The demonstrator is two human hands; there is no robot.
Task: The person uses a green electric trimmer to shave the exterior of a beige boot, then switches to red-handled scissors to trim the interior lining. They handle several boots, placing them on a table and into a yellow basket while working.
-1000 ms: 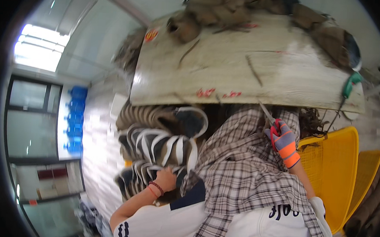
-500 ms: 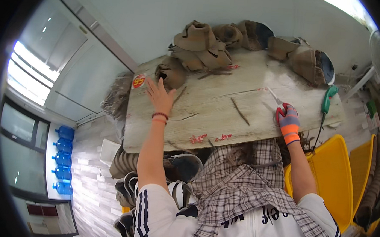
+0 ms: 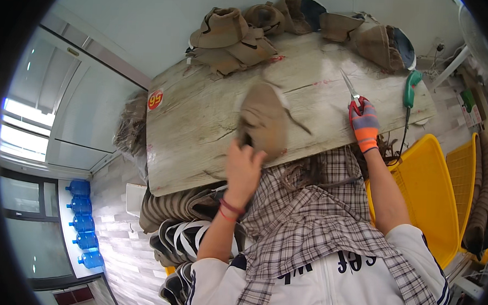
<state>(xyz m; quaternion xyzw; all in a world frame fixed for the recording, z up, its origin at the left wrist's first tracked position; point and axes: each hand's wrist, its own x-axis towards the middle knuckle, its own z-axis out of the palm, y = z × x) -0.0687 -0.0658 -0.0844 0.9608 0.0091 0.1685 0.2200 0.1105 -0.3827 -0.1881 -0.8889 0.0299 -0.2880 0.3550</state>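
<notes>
My bare left hand (image 3: 244,172) grips the near edge of a brown cap (image 3: 265,117) over the front of the table (image 3: 201,117); the cap is somewhat blurred by motion. On my right hand (image 3: 364,125) is a grey and orange glove. That hand holds scissors (image 3: 351,87) by their red handles, with the blades pointing away from me over the tabletop. Dark strips of trimmed material lie beside the cap. More brown caps (image 3: 222,32) are piled along the table's far side, and another cap (image 3: 385,46) lies at the far right.
A green corded hand tool (image 3: 412,89) lies near the table's right edge. Yellow plastic crates (image 3: 426,195) stand to the right. Stacks of nested caps (image 3: 169,212) are below the table at the left. A plaid apron (image 3: 306,227) covers my lap.
My left hand has gone from lying open by a cap at the table's left to gripping that cap near me. The scissors stay in my right hand. The view has shifted.
</notes>
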